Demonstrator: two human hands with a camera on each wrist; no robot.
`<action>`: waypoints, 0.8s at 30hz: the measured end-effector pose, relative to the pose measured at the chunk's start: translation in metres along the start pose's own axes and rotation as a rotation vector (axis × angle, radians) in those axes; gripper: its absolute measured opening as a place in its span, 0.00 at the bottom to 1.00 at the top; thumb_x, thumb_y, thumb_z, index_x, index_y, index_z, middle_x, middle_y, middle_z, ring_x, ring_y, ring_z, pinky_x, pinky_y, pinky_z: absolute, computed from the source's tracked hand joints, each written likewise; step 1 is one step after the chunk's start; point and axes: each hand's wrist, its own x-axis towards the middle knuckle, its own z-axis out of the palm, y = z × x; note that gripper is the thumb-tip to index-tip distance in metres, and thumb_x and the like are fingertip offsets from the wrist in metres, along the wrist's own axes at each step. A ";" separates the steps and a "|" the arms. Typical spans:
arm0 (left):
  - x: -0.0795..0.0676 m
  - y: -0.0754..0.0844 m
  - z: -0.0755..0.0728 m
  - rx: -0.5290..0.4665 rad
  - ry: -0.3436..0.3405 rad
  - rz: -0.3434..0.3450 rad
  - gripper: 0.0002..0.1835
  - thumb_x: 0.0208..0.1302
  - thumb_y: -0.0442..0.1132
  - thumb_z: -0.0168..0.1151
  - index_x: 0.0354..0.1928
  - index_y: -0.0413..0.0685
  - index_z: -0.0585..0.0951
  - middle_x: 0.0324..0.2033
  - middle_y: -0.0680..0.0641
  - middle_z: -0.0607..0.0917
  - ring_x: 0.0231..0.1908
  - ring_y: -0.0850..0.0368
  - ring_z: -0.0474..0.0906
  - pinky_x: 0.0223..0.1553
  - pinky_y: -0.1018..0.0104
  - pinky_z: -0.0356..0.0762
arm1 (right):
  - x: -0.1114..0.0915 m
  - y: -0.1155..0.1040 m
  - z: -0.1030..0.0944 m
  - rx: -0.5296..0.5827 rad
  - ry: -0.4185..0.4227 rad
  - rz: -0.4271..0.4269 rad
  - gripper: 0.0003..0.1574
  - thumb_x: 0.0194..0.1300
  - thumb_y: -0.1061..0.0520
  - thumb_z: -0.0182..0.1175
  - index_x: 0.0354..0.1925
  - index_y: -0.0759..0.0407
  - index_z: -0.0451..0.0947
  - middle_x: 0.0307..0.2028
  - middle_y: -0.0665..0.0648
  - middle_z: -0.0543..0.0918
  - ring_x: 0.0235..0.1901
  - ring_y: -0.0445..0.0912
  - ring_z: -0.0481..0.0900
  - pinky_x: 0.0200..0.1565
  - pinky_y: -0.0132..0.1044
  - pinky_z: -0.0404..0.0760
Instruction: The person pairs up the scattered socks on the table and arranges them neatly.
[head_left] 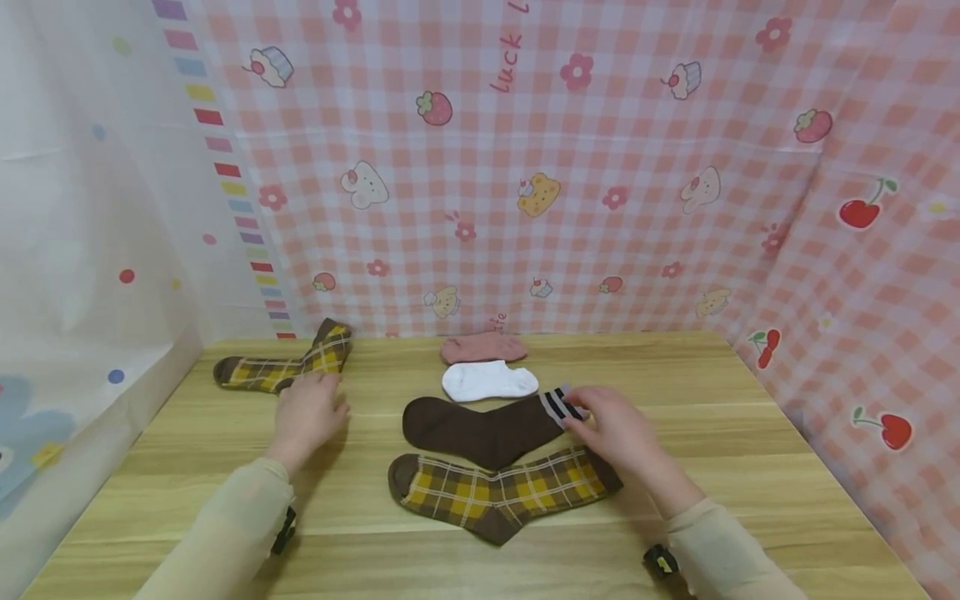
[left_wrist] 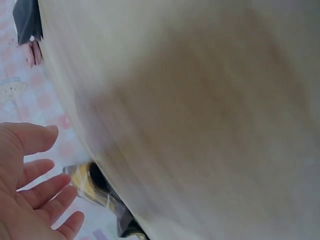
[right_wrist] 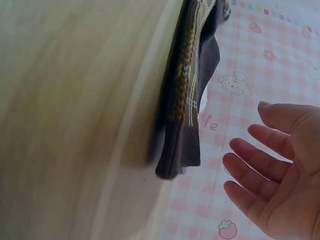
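Note:
My left hand (head_left: 309, 417) is near a yellow-and-brown plaid sock (head_left: 258, 373) at the table's far left, overlapping its near edge in the head view. In the left wrist view its fingers (left_wrist: 47, 192) are spread and relaxed, holding nothing. Over the striped cuff of a dark brown sock (head_left: 480, 429) hovers my right hand (head_left: 618, 425); the right wrist view shows its fingers (right_wrist: 257, 162) loosely bent with nothing between them. A second plaid sock (head_left: 450, 492) lies flat in front of the brown one. Behind are a white ankle sock (head_left: 487, 381) and a pink ankle sock (head_left: 483, 347).
The socks lie on a wood-grain table (head_left: 360, 542). A pink checked cloth (head_left: 480, 250) hangs along its back and right side, and a white dotted cloth (head_left: 82, 250) on the left. Dark wrist devices show under both sleeves.

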 end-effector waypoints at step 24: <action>0.021 -0.017 0.004 0.007 0.087 -0.062 0.28 0.60 0.35 0.66 0.60 0.30 0.70 0.59 0.26 0.71 0.58 0.27 0.65 0.58 0.30 0.61 | 0.008 -0.032 0.002 0.030 0.036 -0.074 0.20 0.62 0.53 0.71 0.51 0.57 0.82 0.48 0.55 0.84 0.49 0.52 0.81 0.50 0.48 0.80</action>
